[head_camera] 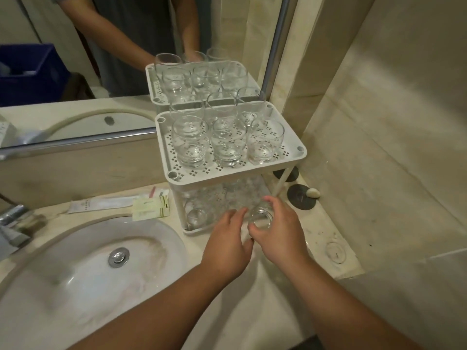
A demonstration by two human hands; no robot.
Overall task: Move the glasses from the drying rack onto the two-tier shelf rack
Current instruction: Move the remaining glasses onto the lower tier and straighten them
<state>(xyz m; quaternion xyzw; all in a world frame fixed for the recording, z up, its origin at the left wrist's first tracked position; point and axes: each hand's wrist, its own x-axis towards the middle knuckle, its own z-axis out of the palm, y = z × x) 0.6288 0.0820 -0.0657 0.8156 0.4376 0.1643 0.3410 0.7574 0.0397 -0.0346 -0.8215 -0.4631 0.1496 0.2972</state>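
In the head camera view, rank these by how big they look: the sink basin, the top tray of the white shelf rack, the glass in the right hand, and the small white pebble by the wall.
1. Sink basin, though it sits nearer the camera.
2. Top tray of the shelf rack.
3. Glass, gripped by the right hand.
4. White pebble, clearly smallest.

Beige counter (265, 299) carries white two-tier shelf rack (300, 157), inset sink (101, 261), toiletry packets (151, 208), two dark discs (300, 197).

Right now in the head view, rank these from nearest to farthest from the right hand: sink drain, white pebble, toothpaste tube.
From the right hand:
1. White pebble, on the counter to its right.
2. Sink drain, in the basin to its left.
3. Toothpaste tube, far left by the wall.
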